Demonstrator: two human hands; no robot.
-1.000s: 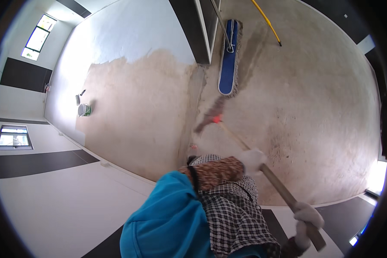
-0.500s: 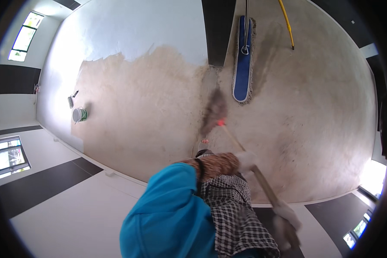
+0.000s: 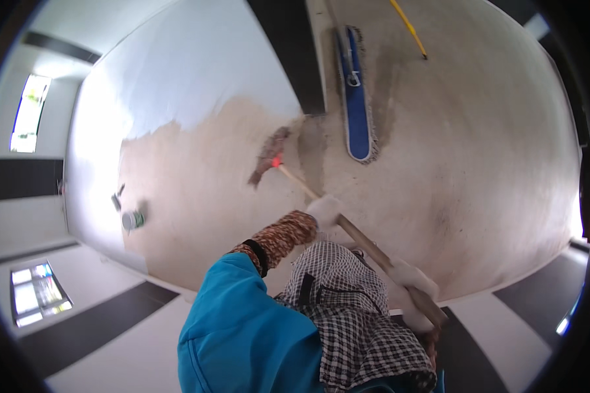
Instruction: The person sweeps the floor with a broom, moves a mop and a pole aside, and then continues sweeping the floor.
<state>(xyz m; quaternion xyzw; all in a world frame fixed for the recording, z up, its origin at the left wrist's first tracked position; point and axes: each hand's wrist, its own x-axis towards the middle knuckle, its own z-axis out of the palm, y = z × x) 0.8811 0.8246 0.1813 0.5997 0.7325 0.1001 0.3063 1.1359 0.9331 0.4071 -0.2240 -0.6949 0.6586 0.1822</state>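
My left hand [image 3: 324, 211], in a white glove, is closed round the wooden handle [image 3: 365, 243] of a mop. Higher up the handle, near my body at the lower right, my right hand [image 3: 414, 283] also wears a white glove and grips it. The mop's stringy grey-brown head [image 3: 267, 159], joined to the handle by a red fitting [image 3: 277, 161], lies on the brownish floor to the left of a damp dark strip [image 3: 311, 150]. Slight blur covers both hands.
A dark column [image 3: 295, 59] stands ahead. Right of it lies a blue flat dust mop [image 3: 357, 121], with a yellow pole [image 3: 410, 29] beyond. A bucket [image 3: 133, 220] and a paint roller [image 3: 117, 200] are at left. Pale coating [image 3: 196, 72] covers the far-left floor.
The mop head has swung left, off the strip below the column onto the floor beside it. Both hands have moved left and up in the view with the handle. The whole view has shifted.
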